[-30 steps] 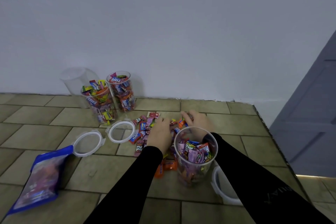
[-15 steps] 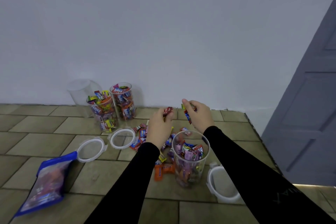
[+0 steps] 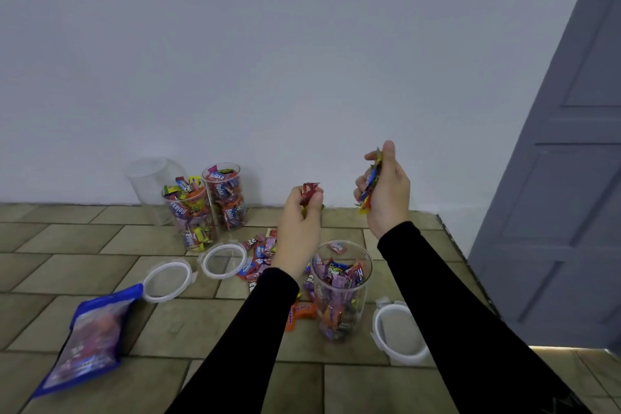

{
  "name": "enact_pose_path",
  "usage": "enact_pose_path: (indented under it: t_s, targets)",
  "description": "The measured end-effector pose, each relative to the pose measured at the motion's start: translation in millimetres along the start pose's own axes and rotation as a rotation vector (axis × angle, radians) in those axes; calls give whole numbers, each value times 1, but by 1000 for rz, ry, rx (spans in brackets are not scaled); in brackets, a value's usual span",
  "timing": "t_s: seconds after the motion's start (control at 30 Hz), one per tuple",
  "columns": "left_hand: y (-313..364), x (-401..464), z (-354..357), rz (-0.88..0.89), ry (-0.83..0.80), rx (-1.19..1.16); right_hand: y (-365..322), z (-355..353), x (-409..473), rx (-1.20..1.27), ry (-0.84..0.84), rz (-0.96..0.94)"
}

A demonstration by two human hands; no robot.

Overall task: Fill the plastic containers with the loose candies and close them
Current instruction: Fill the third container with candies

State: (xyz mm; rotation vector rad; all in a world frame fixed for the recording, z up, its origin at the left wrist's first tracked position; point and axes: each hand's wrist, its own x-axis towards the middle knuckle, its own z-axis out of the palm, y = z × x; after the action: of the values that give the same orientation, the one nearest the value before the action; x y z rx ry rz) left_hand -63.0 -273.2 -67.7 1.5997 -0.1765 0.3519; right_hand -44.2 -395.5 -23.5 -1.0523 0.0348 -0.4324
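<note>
Two jars (image 3: pixel 208 208) are filled, unlidded; candies (image 3: pixel 260 250) are gripped in both hands (image 3: pixel 299 228) above a half-full third (image 3: pixel 341 292)

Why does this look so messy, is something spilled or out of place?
Nothing looks broken. Loose candies lie scattered on the tiled surface beside the near container, and three lids lie off their containers. A blue bag lies flat. Both hands hold candies in the air.

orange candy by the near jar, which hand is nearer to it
Left. The left hand is raised above and just behind the orange candy; the right hand is higher and farther right, beyond the jar.
</note>
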Motion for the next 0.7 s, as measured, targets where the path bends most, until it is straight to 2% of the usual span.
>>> enact_pose_path:
  t_s: [0.07,0.13,0.33,0.7]
  targets:
    - [-2,-5,1,-3,7,-18,-2,-1,-6,182,6,86]
    - [-4,-12,2,-5,14,-35,0,-1,-13,252,-4,140]
    - [0,-26,4,11,27,-79,9,-1,-31,231,-15,140]
    - [2,-39,6,45,29,-116,15,-4,-41,183,60,99]
